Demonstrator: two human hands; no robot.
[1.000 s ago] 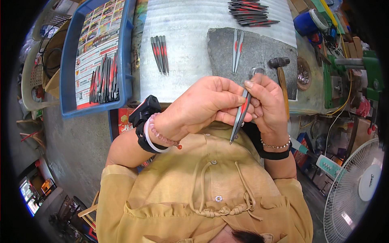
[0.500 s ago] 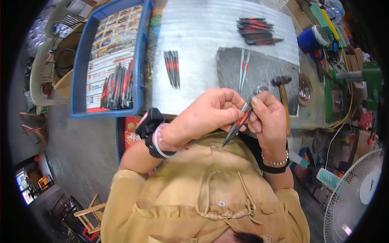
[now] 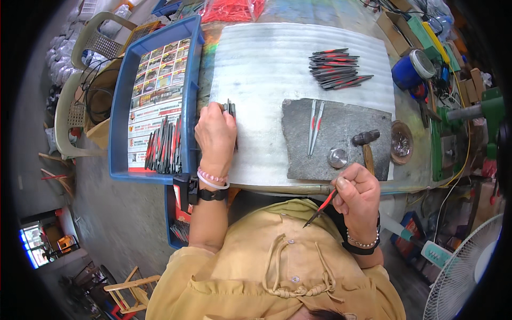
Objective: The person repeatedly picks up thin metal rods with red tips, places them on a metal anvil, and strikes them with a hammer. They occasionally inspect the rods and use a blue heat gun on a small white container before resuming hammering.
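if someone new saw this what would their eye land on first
Probably the slim red-and-black pointed tool in the right hand, above the tan cloth shirt. Next, the large rectangular blue plastic tray at the left, then the pile of similar tools toward the far right of the white foam-like sheet.

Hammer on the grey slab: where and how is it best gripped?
Probably by the wooden handle, from the near side: the dark head lies at the far end, and the handle runs toward the slab's near edge. The right hand hides its lower end and holds a black-and-red tool, so would likely need freeing first.
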